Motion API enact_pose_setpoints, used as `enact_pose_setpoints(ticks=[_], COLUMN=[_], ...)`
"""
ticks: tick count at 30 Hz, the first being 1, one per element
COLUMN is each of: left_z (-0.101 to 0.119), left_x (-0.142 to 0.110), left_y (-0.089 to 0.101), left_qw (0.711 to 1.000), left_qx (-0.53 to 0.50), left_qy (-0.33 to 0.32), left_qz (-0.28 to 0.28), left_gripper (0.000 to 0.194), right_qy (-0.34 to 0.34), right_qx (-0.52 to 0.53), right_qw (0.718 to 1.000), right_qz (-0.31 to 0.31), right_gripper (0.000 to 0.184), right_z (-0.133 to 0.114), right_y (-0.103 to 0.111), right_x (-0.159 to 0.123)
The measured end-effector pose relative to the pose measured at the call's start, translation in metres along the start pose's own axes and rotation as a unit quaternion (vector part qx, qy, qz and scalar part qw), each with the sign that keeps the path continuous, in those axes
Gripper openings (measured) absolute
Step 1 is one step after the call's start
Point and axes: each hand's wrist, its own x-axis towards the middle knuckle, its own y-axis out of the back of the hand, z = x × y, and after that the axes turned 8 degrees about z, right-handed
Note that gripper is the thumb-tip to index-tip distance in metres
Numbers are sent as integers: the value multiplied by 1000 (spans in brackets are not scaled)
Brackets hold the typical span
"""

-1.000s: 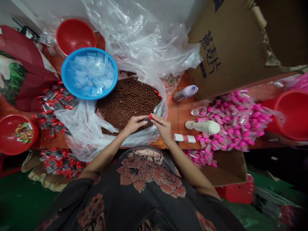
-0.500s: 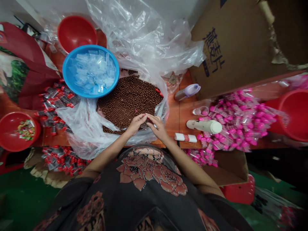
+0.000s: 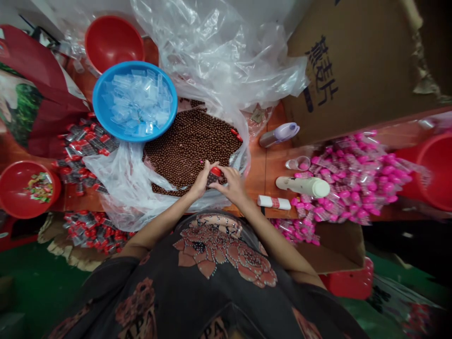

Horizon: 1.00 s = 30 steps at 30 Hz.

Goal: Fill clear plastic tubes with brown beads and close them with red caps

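Note:
Between my two hands is a small clear container with a red cap (image 3: 215, 172), filled with dark brown balls. My left hand (image 3: 202, 182) is closed on its left side, while the fingers of my right hand (image 3: 231, 186) hold it from the right. Just beyond the hands spreads a heap of brown chocolate-like balls (image 3: 190, 146) on a clear plastic sheet (image 3: 130, 202). Two red caps (image 3: 236, 135) lie at the heap's right edge. A blue bowl (image 3: 99, 103) of small clear containers (image 3: 141, 101) stands at the heap's upper left.
Filled red-capped containers (image 3: 79, 150) are piled at left, near a red bowl (image 3: 52, 207) of wrapped pieces. Another red bowl (image 3: 113, 42) sits behind. At right are pink-capped containers (image 3: 353, 188), a pale bottle (image 3: 303, 186), a purple-lidded bottle (image 3: 278, 135) and a cardboard box (image 3: 353, 70).
My fingers have shifted around the container, and its red cap now shows plainly between them. The whole view has moved slightly.

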Motion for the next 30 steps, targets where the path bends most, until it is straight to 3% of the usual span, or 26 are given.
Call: enact_pose_setpoints(ticks=[4,7,12,15,20,23,25,28,30], left_z=[-3,-5,-10,-12,-10,4,24,65,97], left_x=[4,7,7,4,1,6,8,7,5], left_y=[0,2,5,9,32,68,106,180,233], left_qw=[998,997,998,998,997,991,980,930,865], left_qx=[45,57,36,21,32,45,58,100,185], left_qy=[21,17,25,-4,-30,-56,-84,-164,-234], left_qz=[23,46,43,58,67,111,169,312,403], left_gripper=[65,51,55,46,48,52,56,55,52], right_qy=[37,47,78,93,85,103,96,-10,-103], right_qx=[-103,-127,-142,-140,-119,-72,-66,-119,-167], right_qw=[993,989,985,983,982,979,982,992,979], right_qz=[-50,-52,-54,-72,-118,-160,-145,-35,52], right_gripper=[81,80,69,65,71,91,87,51,45], right_z=[-6,-6,0,2,-5,2,18,55,80], right_y=[-3,-7,-15,-22,-45,-64,-72,-65,-50], right_x=[-1,-1,4,7,10,26,49,95,123])
